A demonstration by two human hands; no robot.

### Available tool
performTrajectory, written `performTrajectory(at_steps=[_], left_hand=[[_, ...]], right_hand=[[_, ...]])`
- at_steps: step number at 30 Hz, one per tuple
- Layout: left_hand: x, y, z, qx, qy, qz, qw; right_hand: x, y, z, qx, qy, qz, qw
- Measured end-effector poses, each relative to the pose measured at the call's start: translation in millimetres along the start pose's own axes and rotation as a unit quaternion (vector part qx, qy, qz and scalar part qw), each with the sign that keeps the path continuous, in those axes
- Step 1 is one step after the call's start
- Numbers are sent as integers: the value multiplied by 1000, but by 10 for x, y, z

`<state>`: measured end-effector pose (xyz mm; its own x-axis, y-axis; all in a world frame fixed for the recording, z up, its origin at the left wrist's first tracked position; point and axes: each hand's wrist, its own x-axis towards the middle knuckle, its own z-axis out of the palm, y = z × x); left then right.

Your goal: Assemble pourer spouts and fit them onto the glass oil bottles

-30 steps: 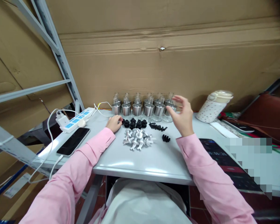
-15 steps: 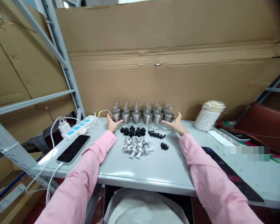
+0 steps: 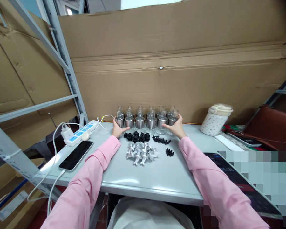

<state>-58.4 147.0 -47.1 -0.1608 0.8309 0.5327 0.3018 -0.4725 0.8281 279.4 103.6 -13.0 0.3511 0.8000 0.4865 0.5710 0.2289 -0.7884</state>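
Observation:
Two rows of glass bottles with metal-banded bodies (image 3: 139, 122) stand upright at the back of the table. At the left end of the rows is my left hand (image 3: 118, 128), thumb and fingers spread beside the end bottle. My right hand (image 3: 177, 127) is at the opposite end, thumb apart from the fingers and close against the last bottle; I cannot tell whether it touches. In front of the bottles lie black ribbed caps (image 3: 135, 137), small black tube pieces (image 3: 161, 140), short black pieces (image 3: 170, 152) and a pile of silvery spout-like parts (image 3: 141, 152).
On the left, a white power strip (image 3: 79, 133) with cables and a phone (image 3: 76, 155) lie on the grey table (image 3: 152, 178). A spotted tumbler (image 3: 215, 120), a tablet (image 3: 243, 184) and a brown bag (image 3: 271, 130) are on the right. A cardboard sheet (image 3: 169, 86) stands behind.
My right hand has moved left, in closer to the right end of the bottle rows. My left hand stays by the left end. The camera view has tilted slightly.

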Motion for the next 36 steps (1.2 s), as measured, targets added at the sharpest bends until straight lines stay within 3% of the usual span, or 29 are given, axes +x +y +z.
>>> performTrajectory(at_steps=[9,15,23,26,30,36], left_hand=[[-55,69,10,47,0,-6,999],[-28,11,-3,12,-16,-13,1000],[-35,7,14,11,-11,1,1000],[-50,11,28,44,5,5,999],[-75,39,35,91,21,8,996],[-84,49,39,101,16,37,994]], right_hand=[[6,73,3,23,14,-9,1000],[84,199,-55,167,-30,86,982],[58,195,-40,159,-37,108,981],[10,193,8,115,-29,84,989],[-18,175,96,3,15,-20,1000],[-75,-98,31,-101,90,-130,982]])
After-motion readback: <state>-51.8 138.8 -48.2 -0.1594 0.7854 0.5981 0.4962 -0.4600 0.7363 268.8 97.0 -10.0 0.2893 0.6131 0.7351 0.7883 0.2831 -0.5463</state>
